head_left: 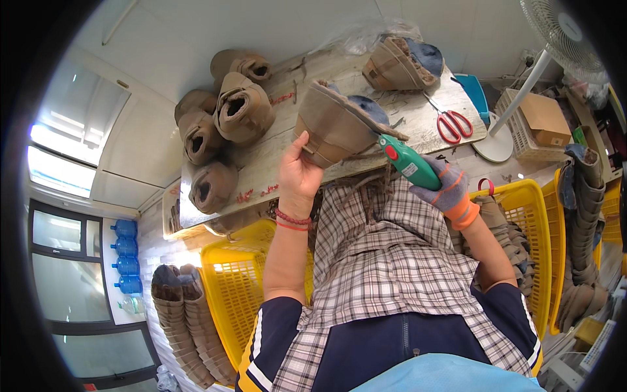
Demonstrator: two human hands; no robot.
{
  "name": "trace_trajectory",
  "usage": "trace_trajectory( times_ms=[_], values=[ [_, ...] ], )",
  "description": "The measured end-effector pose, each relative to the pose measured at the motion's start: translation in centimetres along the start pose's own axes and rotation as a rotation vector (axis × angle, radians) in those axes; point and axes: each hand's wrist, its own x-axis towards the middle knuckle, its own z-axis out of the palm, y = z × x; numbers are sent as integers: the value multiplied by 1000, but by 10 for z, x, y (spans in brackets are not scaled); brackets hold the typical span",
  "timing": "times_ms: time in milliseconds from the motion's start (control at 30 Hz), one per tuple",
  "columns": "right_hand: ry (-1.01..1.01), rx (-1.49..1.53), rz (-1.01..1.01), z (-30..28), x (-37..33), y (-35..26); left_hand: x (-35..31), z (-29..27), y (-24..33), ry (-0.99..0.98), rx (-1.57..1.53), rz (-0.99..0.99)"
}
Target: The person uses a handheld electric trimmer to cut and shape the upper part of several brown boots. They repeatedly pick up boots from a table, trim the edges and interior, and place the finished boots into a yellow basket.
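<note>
Bare, with a red bracelet at the wrist, my left hand (302, 166) grips a tan fabric piece (333, 124) by its near left side. This piece flares upward, has a fuzzy brown edge and shows blue-grey cloth inside; it looks like a shoe upper or cap. In a grey and orange glove, my right hand (446, 186) is wrapped round a green handheld power cutter (411, 163) with a red button. The cutter's tip meets the fuzzy edge at the piece's right side. Brown trimmed strips (372, 193) hang over the table edge onto my checked apron (392, 261).
The worn table (339, 65) bears several rolled tan pieces (241, 108) at left, another flared piece (401, 65) behind and red-handled scissors (452, 125). Yellow baskets (219, 274) flank me, the right one (537, 222) holding stacked pieces. A fan (562, 32) stands at far right.
</note>
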Motion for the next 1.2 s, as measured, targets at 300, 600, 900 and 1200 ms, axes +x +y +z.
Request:
trace_trajectory(
  times_ms=[300, 600, 900, 1200],
  values=[
    [24, 350, 250, 12, 5, -13, -9, 2, -22, -212, 371, 214],
    [50, 525, 419, 12, 14, -25, -4, -30, -32, -249, 1355, 551],
    [74, 640, 596, 6, 17, -20, -9, -19, -38, -486, 1871, 884],
    [126, 796, 648, -14, 23, -15, -16, -34, -35, -704, 2001, 754]
  ],
)
